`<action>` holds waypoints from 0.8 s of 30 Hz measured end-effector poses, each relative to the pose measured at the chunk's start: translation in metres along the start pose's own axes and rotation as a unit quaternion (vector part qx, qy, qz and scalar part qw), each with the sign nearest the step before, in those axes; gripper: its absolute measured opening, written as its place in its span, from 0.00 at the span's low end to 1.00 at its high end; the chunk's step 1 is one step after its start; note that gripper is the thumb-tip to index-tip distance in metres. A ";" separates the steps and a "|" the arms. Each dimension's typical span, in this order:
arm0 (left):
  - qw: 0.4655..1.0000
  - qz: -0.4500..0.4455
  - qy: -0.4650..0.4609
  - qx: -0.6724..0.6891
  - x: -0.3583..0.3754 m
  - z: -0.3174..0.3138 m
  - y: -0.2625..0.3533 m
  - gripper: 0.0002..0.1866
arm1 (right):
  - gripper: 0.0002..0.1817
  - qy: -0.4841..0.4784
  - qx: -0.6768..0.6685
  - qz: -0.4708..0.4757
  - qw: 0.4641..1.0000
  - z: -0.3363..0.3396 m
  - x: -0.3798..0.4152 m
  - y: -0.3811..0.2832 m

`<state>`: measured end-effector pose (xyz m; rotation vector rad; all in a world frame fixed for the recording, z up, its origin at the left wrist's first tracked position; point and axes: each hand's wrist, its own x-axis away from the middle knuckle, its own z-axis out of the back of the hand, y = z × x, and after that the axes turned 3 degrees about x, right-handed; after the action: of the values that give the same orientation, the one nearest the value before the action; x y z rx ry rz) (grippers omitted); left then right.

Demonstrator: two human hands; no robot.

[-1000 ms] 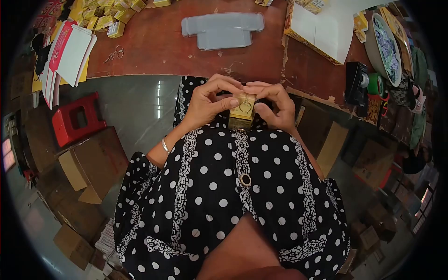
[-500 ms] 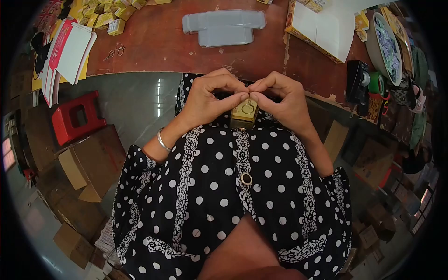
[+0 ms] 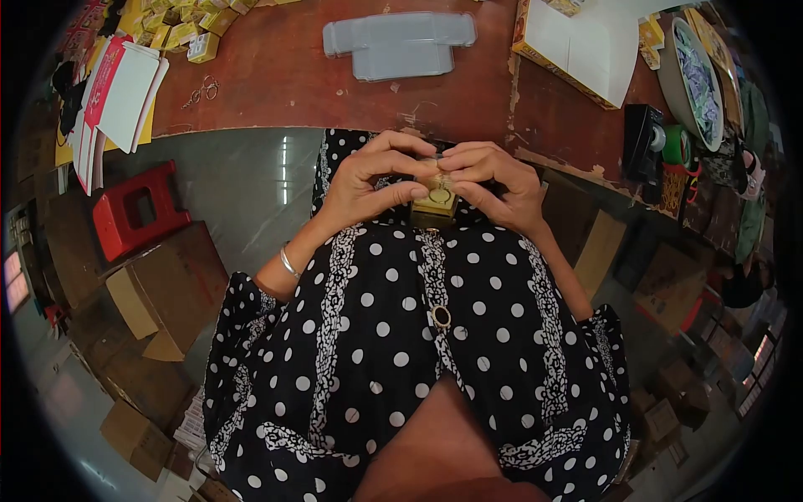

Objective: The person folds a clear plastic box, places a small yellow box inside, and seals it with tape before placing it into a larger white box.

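A small yellow box (image 3: 437, 203) with a ring-shaped mark on its face is held close to my body, beyond the table's front edge. From the left, my left hand (image 3: 381, 177) has its thumb and bent fingers pressed on the box's upper left side. My right hand (image 3: 495, 182) closes on the upper right side, its fingertips meeting those of my left hand over the top. The fingers cover the box's top end. On the table (image 3: 284, 84) lies a clear plastic tray (image 3: 401, 52).
Small yellow boxes (image 3: 202, 48) are heaped at the back left, near metal rings (image 3: 202, 92) and white-and-red cards (image 3: 125, 96). At right are an open carton (image 3: 577, 50), a tape dispenser (image 3: 641, 142) and a basin (image 3: 693, 84). A red stool (image 3: 138, 209) stands at left.
My fingers have moved from a fingertip pinch above the box down onto its upper part and sides. My right hand has shifted slightly left.
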<state>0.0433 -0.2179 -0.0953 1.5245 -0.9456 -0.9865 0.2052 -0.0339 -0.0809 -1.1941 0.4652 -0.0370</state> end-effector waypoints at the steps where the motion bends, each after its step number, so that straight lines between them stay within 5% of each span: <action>1: 1.000 0.000 0.000 0.000 0.003 -0.003 -0.002 0.11 | 0.06 0.000 0.000 -0.001 1.000 0.000 0.002 0.001; 3: 0.989 0.060 0.012 0.132 0.006 -0.009 -0.007 0.15 | 0.08 0.005 0.051 0.039 0.998 0.001 0.005 0.004; 7: 0.986 0.090 -0.007 0.137 0.001 -0.012 -0.009 0.17 | 0.12 0.007 0.084 0.074 0.994 0.004 0.010 0.008; 10: 0.988 0.098 0.015 0.118 -0.012 -0.015 -0.005 0.13 | 0.18 0.006 0.072 -0.019 0.997 0.021 0.014 -0.010; 12: 0.988 0.089 0.019 0.125 -0.021 -0.017 -0.001 0.13 | 0.19 0.161 0.040 -0.111 0.980 0.050 0.022 -0.019; 15: 0.994 0.047 0.020 0.098 -0.036 -0.018 0.004 0.12 | 0.11 0.500 0.112 -0.160 0.844 0.138 0.040 -0.024; 17: 0.994 0.060 0.026 0.093 -0.041 -0.016 0.006 0.11 | 0.11 0.574 0.203 -0.195 0.769 0.206 0.075 -0.013; 20: 0.993 0.065 0.020 0.093 -0.048 -0.019 0.008 0.11 | 0.13 0.472 0.360 -0.298 0.748 0.280 0.139 0.032; 24: 0.992 0.096 0.014 0.082 -0.050 -0.023 0.009 0.11 | 0.15 0.377 0.234 -0.404 0.800 0.286 0.135 0.031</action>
<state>0.0466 -0.1651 -0.0776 1.5445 -1.1528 -0.7637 0.4253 0.1949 -0.0715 -0.7609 0.5536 -1.3415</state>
